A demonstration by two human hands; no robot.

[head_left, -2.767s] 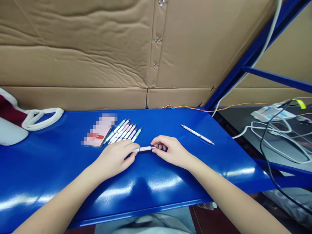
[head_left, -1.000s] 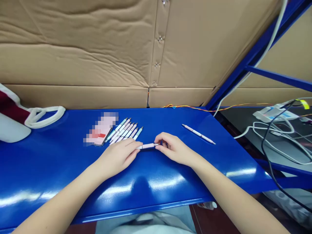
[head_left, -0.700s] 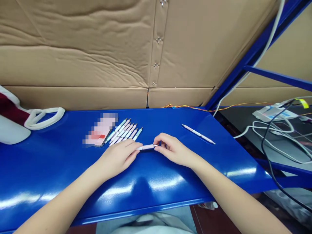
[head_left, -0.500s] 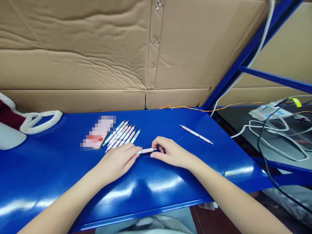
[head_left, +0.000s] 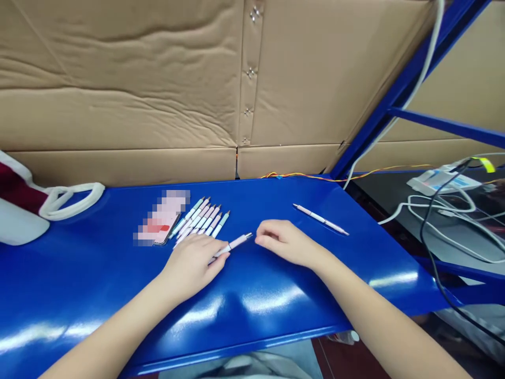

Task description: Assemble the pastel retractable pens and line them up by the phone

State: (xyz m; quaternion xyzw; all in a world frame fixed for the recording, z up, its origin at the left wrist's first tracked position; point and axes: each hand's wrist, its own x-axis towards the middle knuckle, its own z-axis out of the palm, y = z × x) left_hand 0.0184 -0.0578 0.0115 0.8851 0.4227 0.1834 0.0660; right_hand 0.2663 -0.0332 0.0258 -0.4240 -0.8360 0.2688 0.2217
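On the glossy blue metal surface (head_left: pixel 90 273), a slim white-and-pink pen (head_left: pixel 232 246) lies slanted, its lower end under the left hand (head_left: pixel 192 266), whose fingers rest on it, pinch unclear. The right hand (head_left: pixel 284 242), loosely curled and empty, sits just beside the pen's tip.

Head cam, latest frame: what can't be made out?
All head view:
- Flat pink item: pixelated, so unidentifiable.
- Pen: one end hidden under the left hand.
- Bag: cut off by the left edge.
- White box: printing too small to read.
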